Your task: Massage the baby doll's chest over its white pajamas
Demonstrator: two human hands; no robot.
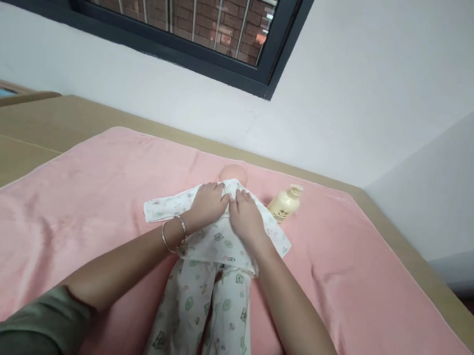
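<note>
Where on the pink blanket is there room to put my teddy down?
Free: pink blanket left of the doll; and right, below the lotion bottle. Crowded: the middle, where left hand and right hand press the doll's shirt.

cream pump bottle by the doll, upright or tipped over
Tipped over. The cream plastic pump bottle lies on its side on the pink towel, pump head pointing up-right toward the wall, just right of the doll's patterned sleeve.

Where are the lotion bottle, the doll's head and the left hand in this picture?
lotion bottle (283, 206), head view, on the cream body below the pump.
doll's head (234, 173), head view, on the bare top of the head.
left hand (207, 204), head view, on the back of the hand.
</note>
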